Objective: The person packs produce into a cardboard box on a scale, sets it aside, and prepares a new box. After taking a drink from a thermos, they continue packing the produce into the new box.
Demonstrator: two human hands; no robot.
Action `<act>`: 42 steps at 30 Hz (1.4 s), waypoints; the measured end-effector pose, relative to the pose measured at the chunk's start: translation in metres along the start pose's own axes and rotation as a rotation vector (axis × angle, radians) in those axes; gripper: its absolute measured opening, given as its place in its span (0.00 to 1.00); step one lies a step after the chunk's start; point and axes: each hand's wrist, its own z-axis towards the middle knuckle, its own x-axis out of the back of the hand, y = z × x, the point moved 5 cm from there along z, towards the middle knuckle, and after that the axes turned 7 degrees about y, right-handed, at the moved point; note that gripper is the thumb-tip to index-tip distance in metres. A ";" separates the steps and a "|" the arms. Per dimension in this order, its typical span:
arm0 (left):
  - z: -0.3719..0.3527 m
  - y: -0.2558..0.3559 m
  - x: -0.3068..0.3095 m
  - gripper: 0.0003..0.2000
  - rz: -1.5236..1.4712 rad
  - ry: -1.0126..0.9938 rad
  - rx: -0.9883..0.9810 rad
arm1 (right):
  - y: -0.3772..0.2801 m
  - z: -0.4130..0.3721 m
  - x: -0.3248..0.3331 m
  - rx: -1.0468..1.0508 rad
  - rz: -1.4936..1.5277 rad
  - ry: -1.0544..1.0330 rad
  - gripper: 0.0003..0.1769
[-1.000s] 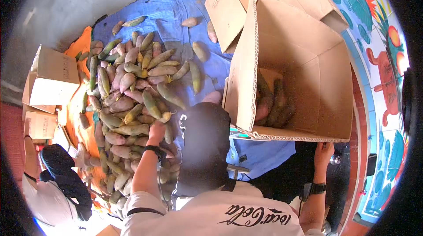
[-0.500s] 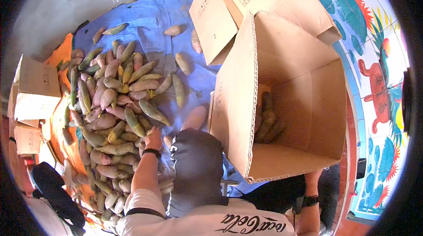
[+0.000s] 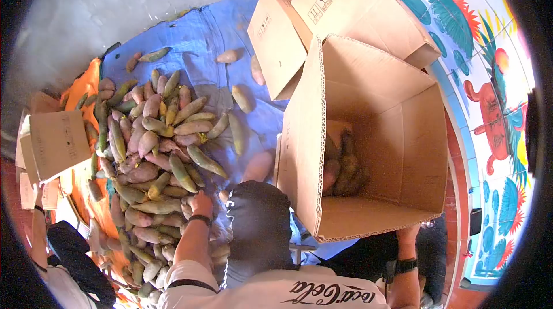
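Observation:
My left hand [image 3: 201, 203] is at the right side of a pile of green and purplish tubers [image 3: 155, 159]. Its fingers look curled and pressed together; what they hold, if anything, is hidden. A large open cardboard box [image 3: 380, 214] lies tilted with its mouth towards me. Several tubers [image 3: 348, 170] rest deep inside it. Below the box's lower right edge shows my right hand [image 3: 408, 233], close against the cardboard, its fingers hidden behind it.
Two more boxes [image 3: 276, 44] [image 3: 357, 9] stand beyond the large one. Loose tubers lie on the blue sheet [image 3: 201, 26]. At the far left, a co-worker's arm [image 3: 39, 228] reaches to a smaller box [image 3: 57, 142]. A painted tiled wall [image 3: 489, 119] borders the right.
The co-worker's arm has come into view at the left, and the smaller box there has tilted. The large box sits slightly lower and further left in view. My left hand has shifted slightly down.

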 end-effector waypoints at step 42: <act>-0.190 0.077 0.379 0.12 -1.280 0.954 -0.593 | -0.068 -0.038 0.118 0.329 0.732 0.590 0.09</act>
